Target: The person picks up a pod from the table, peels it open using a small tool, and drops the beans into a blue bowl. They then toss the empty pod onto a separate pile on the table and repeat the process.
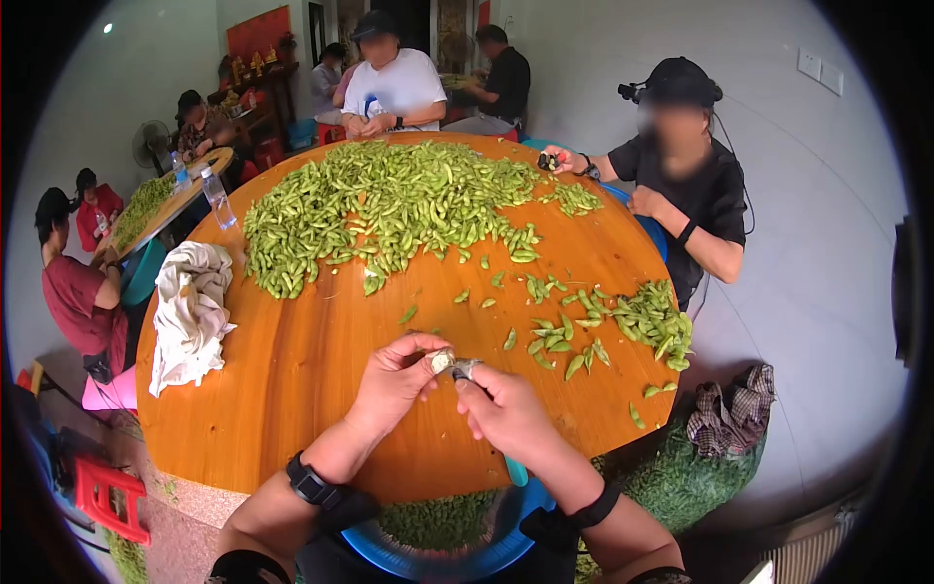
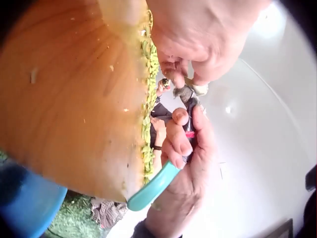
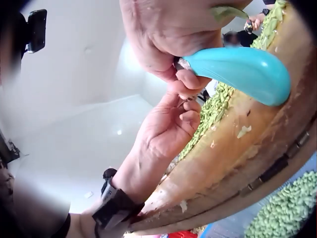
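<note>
My left hand (image 1: pixel 394 382) is raised above the near part of the round wooden table (image 1: pixel 321 409), its thumb and fingertips pinching a small pale piece (image 1: pixel 443 360). Facing it from the right, my right hand (image 1: pixel 508 417) grips a tool with a curved teal handle (image 3: pixel 242 72). Toward the tool's other end, a grey, rough-looking part (image 2: pixel 183 93) lies right at my left fingertips. The handle's end sticks out below my right palm. Fingers partly hide the tool's tip and the pale piece.
A large heap of green soybean pods (image 1: pixel 389 200) covers the far side, with a smaller pile (image 1: pixel 654 321) at right. A crumpled cloth (image 1: pixel 192 311) and a bottle (image 1: pixel 217 200) are at left. Below sits a blue basin (image 1: pixel 375 562) of green beans. A person (image 1: pixel 696 175) sits at right.
</note>
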`<state>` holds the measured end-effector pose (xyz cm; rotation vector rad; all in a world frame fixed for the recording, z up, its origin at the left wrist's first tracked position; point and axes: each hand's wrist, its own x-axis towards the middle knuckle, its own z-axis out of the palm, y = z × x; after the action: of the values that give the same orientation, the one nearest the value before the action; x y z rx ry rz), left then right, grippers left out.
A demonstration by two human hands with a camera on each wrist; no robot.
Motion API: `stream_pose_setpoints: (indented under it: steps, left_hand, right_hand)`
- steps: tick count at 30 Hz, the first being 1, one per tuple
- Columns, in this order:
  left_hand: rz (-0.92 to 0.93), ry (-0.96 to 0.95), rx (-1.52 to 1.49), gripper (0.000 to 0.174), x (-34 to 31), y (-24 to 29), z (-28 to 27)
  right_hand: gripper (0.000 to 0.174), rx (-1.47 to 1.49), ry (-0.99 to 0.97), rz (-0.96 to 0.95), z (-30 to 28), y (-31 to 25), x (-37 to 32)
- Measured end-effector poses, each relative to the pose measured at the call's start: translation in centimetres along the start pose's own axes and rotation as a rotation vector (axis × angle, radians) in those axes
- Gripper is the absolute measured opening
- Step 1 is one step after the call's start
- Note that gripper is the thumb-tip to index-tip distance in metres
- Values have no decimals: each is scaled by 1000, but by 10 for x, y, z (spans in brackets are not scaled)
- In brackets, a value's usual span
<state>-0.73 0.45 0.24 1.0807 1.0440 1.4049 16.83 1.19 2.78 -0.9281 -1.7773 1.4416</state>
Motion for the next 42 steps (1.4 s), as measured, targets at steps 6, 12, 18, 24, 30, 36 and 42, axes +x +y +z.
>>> stream_pose_setpoints:
  steps: [6, 12, 18, 24, 30, 36, 42]
  left_hand:
    - [142, -65, 405, 25, -5, 4, 5]
    - [349, -159, 763, 40, -9, 4, 2]
    - [416, -214, 985, 43, -11, 0, 0]
    - [443, -196, 1027, 42, -13, 0, 4]
    - [397, -196, 924, 38, -11, -7, 0]
    - [24, -242, 231, 29, -7, -14, -3]
    - [-9, -180, 281, 24, -4, -10, 1]
  right_hand:
    - [21, 165, 10, 210, -9, -7, 0]
    - [24, 201, -9, 226, -6, 4, 1]
    - [22, 311, 43, 244, -1, 11, 1]
    - [14, 406, 51, 244, -1, 17, 3]
    - [12, 510, 64, 274, 1, 24, 11]
    - [11, 715, -40, 393, -15, 21, 14]
    - [11, 418, 46, 291, -2, 9, 8]
